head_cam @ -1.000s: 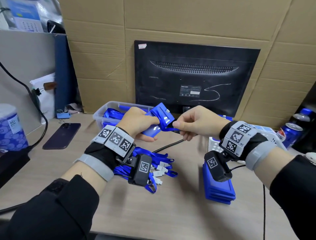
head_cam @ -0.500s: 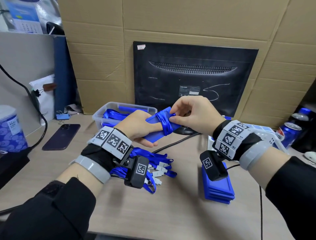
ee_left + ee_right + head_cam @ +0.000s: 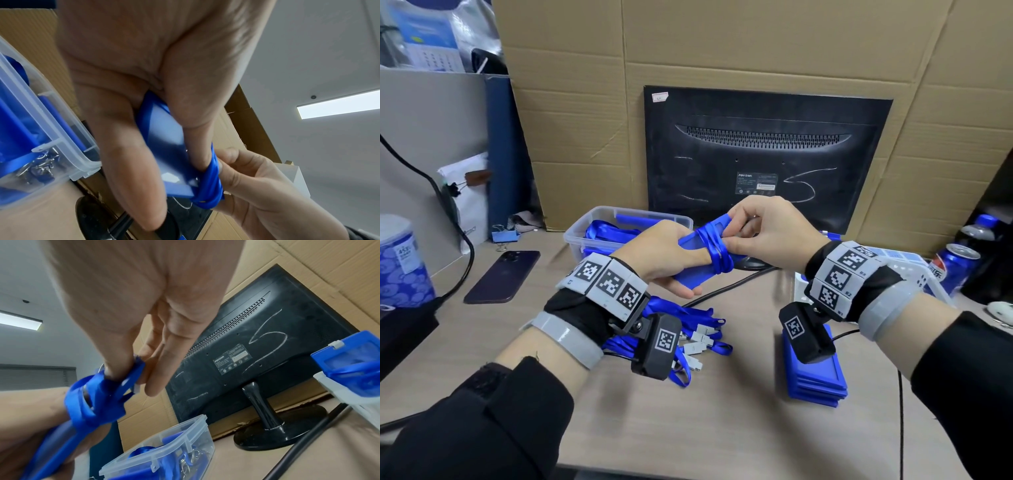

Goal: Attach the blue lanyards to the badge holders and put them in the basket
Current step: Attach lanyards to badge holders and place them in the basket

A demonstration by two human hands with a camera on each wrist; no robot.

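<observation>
the left hand [image 3: 661,255] grips a flat blue plastic badge holder [image 3: 693,270] above the middle of the counter [image 3: 722,428], thumb across its face. the right hand [image 3: 763,229] pinches the blue ribbon lanyard [image 3: 717,253] wound round the holder's middle.

risk, as i judge it: the slick ribbon coils could slide off or unwind if the pinch loosens, spilling the bundle before it reaches the clear plastic basket [image 3: 585,236] at the counter's far edge.

count: one wrapped holder in hand, one stack of blue holders [image 3: 822,383] at the right, exact number unclear, one loose lanyard pile [image 3: 702,337].
</observation>
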